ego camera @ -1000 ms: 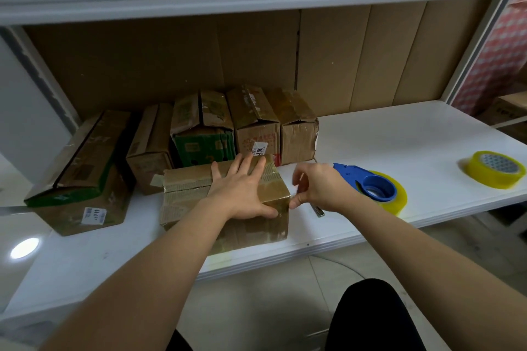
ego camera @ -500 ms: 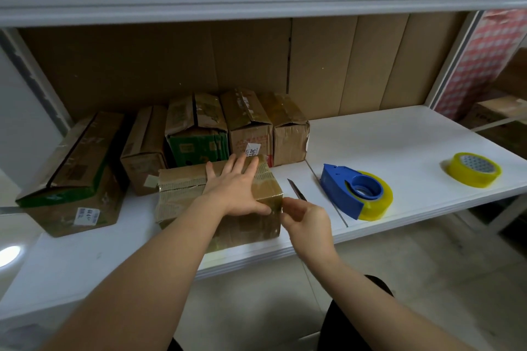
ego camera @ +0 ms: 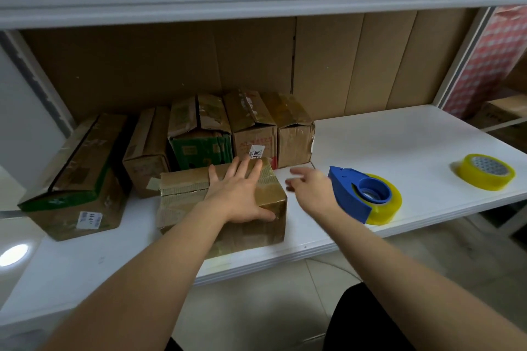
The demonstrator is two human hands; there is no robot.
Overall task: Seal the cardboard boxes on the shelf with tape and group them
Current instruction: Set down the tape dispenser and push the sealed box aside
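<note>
Both forearms are bare with no sleeves in view, and dark clothing (ego camera: 368, 322) shows below.

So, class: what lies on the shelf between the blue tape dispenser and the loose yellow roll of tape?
Nothing. In the head view, only bare white shelf lies between the blue tape dispenser and the loose yellow roll of tape.
</note>
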